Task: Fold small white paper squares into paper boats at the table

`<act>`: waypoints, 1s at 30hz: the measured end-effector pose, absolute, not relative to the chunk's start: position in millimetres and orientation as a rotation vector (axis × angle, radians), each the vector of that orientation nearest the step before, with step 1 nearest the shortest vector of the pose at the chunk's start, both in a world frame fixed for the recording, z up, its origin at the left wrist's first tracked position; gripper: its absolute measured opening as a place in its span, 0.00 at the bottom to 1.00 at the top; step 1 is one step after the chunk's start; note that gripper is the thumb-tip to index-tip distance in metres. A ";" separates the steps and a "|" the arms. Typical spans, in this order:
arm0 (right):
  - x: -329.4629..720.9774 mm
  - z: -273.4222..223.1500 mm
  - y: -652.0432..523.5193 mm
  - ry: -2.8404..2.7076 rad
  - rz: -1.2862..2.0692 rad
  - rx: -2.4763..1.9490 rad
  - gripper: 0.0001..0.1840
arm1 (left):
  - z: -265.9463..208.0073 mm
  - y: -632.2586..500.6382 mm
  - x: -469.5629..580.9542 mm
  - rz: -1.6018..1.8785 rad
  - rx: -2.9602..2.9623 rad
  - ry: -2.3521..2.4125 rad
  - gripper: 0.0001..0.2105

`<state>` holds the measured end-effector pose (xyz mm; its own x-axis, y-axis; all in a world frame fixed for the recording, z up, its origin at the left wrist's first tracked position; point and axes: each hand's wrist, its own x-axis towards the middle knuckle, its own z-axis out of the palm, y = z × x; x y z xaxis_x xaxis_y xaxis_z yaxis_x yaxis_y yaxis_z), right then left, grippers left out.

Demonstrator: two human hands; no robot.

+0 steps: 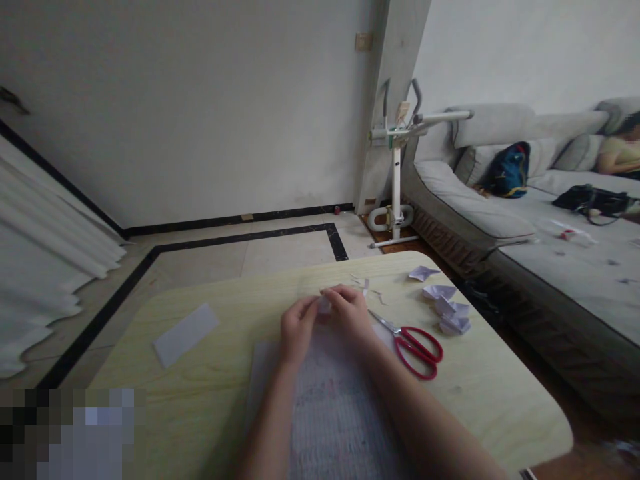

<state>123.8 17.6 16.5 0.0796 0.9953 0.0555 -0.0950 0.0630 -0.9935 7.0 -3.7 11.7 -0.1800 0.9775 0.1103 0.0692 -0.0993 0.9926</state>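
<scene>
Between my two hands is a small piece of white paper [325, 306], pinched by the fingers of both; much of it is hidden. My left hand [299, 328] grips its left side, my right hand [351, 312] its right side. Under my forearms lies a written sheet of paper [330, 413]. Scissors with red handles [419, 351] rest just right of my right hand. Several folded paper pieces [453, 308] sit along the table's right side. Thin paper scraps [366, 287] lie beyond my right hand.
A blank white paper strip [185, 335] lies on the left of the wooden table [215, 407]. To the right stands a grey sofa [565, 293] with a blue backpack [511, 170], a black bag [593, 200] and a seated person [620, 155]. Exercise equipment [397, 173] stands behind the table.
</scene>
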 end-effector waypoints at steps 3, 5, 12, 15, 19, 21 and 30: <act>126.5 20.1 17.5 -1.141 1.146 -1.144 0.10 | 10.3 -3.5 6.3 1.382 1.243 1.342 0.12; 127.6 22.1 17.5 -1.142 1.151 -1.153 0.10 | 8.8 -2.9 5.8 1.370 1.245 1.334 0.12; 123.7 16.4 18.8 -1.135 1.131 -1.145 0.11 | 5.6 -1.6 3.9 1.358 1.208 1.352 0.14; 122.8 12.8 20.0 -1.166 1.131 -1.138 0.12 | 5.6 -1.9 3.8 1.373 1.212 1.343 0.14; 124.4 13.1 20.0 -1.202 1.099 -1.131 0.11 | 7.7 -2.8 4.1 1.354 1.216 1.329 0.14; 125.1 15.1 19.4 -1.218 1.089 -1.134 0.12 | 9.7 -3.2 4.5 1.348 1.220 1.343 0.14; 120.1 15.3 17.2 -1.151 1.142 -1.107 0.10 | 11.3 -3.0 5.8 1.366 1.230 1.353 0.12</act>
<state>120.1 17.2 15.3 0.0576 0.9944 0.0881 -0.0805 0.0925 -0.9925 5.8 -3.0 11.3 -0.1730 0.9813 0.0840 0.0745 -0.0721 0.9946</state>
